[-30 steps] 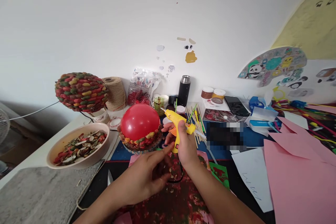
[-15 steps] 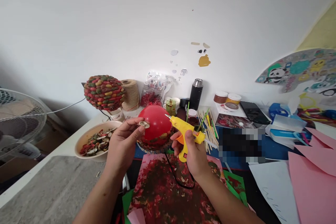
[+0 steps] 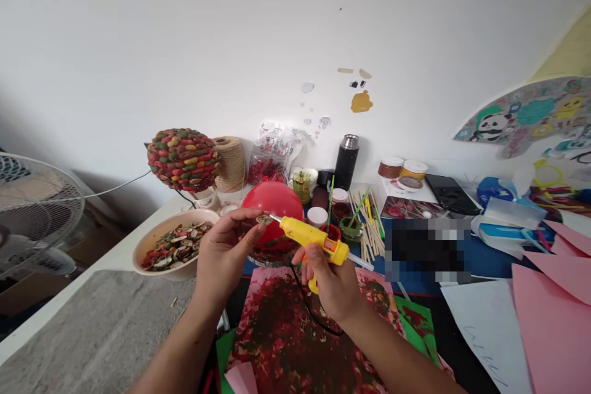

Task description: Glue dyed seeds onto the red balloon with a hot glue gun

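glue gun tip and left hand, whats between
In the head view, a shell-like piece, pinched in the left hand, lies at the tip of the glue gun.

My right hand [image 3: 336, 286] grips the yellow glue gun [image 3: 307, 237], slanting up leftward, a translucent stick [image 3: 361, 262] jutting from its rear; its metal nozzle [image 3: 275, 217] points at the small mottled shell piece [image 3: 264, 219] (touching or not, I can't tell) that my left hand [image 3: 224, 251] pinches.
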The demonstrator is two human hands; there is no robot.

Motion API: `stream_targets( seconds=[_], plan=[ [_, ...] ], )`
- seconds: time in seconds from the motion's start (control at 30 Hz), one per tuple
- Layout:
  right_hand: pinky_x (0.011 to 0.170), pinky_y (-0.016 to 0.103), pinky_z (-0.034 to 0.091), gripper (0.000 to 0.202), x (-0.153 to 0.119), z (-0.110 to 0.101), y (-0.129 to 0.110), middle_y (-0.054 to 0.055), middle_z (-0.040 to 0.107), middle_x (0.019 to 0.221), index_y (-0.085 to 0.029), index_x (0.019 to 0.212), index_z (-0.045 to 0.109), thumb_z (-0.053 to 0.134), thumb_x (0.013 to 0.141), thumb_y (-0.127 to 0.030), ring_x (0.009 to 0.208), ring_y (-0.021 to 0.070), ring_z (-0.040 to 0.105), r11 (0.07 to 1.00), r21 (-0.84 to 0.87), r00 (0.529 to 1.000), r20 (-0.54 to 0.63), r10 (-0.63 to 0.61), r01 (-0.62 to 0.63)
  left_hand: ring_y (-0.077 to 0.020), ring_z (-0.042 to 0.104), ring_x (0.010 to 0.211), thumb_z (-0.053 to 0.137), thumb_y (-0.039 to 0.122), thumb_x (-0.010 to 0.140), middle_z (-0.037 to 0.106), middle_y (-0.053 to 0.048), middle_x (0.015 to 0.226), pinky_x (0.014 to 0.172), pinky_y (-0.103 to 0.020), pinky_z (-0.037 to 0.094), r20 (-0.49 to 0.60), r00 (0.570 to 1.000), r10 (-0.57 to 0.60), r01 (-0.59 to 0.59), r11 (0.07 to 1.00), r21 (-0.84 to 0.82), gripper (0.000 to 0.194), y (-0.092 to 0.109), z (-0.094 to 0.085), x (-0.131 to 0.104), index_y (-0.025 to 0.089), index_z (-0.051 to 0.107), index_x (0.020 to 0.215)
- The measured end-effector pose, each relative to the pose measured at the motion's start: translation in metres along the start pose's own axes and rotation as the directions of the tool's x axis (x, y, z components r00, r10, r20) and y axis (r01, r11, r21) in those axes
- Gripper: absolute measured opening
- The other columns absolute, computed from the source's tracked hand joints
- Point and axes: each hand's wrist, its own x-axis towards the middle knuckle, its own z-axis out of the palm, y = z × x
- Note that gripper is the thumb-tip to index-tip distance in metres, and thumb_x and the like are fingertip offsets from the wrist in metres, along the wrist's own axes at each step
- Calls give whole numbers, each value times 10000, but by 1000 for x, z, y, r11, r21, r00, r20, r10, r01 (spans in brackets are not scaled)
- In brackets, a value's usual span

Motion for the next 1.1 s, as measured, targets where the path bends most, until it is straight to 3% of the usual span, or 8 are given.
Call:
stream_targets(
  seconds=[0.53,1.1],
  plan=[
    [506,280,448,719,-3,2,-10,-12,547,502,-227,669,686,556,967,-868,468,160,549,992,-120,999,-6,-47,46,-210,745,850,894,480,852,830,-66,1001,777,-304,607,20,996,92,-94,980,177,350,-4,-2,-5,210,835,1066],
    [485,270,432,695,-3,4,-11,-10,544,504,-226,662,659,560,993,-830,462,150,551,990,-127,998,-16,-60,58,-213,750,878,886,441,873,809,-61,993,802,-301,609,35,994,104,-109,979,170,324,-6,-2,-5,205,815,1083]
  ],
)
